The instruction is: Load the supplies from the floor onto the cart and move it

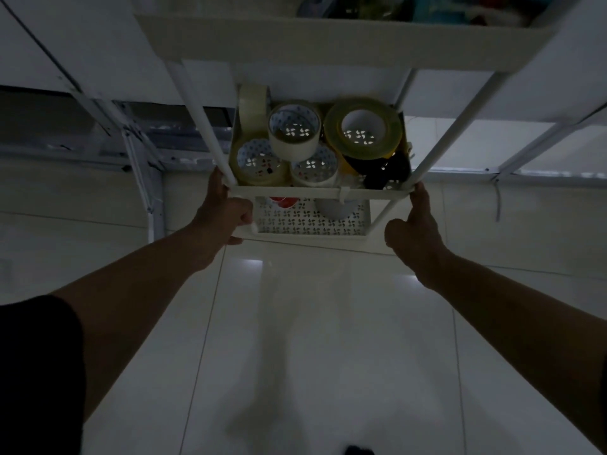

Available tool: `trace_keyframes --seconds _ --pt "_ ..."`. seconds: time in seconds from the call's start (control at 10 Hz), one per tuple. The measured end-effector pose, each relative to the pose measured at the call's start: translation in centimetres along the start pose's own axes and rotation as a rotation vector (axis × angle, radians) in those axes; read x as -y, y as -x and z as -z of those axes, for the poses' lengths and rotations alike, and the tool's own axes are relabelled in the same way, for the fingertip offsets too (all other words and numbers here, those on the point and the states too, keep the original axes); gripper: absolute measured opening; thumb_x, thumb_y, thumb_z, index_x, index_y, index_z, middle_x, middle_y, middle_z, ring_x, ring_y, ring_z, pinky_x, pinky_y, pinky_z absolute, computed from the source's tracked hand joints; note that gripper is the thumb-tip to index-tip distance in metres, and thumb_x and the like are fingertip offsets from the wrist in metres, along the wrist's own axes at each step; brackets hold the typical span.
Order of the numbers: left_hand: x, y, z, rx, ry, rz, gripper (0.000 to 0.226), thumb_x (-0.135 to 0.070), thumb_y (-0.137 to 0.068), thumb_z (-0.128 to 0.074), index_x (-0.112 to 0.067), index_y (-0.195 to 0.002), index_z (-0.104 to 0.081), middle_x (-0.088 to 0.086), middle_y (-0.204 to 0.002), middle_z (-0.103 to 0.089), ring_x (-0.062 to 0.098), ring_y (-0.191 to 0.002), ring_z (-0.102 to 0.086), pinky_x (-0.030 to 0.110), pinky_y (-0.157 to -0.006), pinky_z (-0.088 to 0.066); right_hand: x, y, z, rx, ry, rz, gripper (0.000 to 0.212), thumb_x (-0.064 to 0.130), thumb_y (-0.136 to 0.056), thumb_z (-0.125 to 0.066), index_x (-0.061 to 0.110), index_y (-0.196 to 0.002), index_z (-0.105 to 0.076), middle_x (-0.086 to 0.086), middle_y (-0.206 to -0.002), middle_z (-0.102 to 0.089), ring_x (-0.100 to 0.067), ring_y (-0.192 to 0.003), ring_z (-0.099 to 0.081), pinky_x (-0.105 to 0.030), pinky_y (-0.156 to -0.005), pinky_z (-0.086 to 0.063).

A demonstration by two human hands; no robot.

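A white three-tier cart [305,193] stands in front of me, seen from above. Its middle shelf holds several rolls of tape: a large yellowish roll [364,130], a clear roll [294,132] stacked on others, and a dark item [386,170] at the right. A red object [283,201] and a white roll [335,208] lie on the perforated bottom shelf. My left hand [221,214] grips the cart's near-left corner post at the middle shelf. At the near-right corner post, my right hand [416,226] holds on. The top tray [295,41] holds mixed items, mostly cut off.
Glossy white floor tiles [312,339] stretch between me and the cart. White metal frame legs [144,178] stand at the left and more frame bars [525,149] at the right. A wall runs behind the cart. A small dark object [359,450] sits at the bottom edge.
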State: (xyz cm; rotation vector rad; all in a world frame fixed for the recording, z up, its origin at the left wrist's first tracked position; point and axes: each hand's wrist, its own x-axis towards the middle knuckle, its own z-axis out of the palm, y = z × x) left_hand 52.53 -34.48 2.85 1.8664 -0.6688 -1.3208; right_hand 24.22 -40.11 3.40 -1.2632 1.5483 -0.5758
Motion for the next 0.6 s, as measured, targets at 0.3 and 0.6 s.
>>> trace_keyframes --seconds 0.3,0.6 --pt "-7.3 6.5 1.7 -0.199 -0.336 -0.072 0.063 -0.023 -0.09 -0.058 -0.023 -0.146 -0.029 0.005 -0.145 -0.044 0.017 -0.11 -0.049 0.026 -0.081 -0.036 9.8 5.3 4.2 -0.117 0.057 0.078 0.086 -0.002 -0.085 -0.053 0.027 -0.152 -0.009 0.005 -0.133 -0.042 -0.014 -0.085 -0.059 -0.022 -0.056 -0.044" --pt "-24.1 21.3 5.9 -0.194 -0.276 -0.108 0.051 -0.031 -0.087 -0.06 -0.024 -0.135 -0.044 0.001 -0.136 -0.054 0.014 -0.102 -0.058 0.022 -0.068 -0.043 26.3 18.6 12.2 -0.135 0.092 0.062 0.095 0.001 -0.08 -0.056 0.031 -0.152 -0.003 -0.002 -0.158 -0.023 -0.028 -0.121 -0.05 -0.04 -0.087 -0.049"
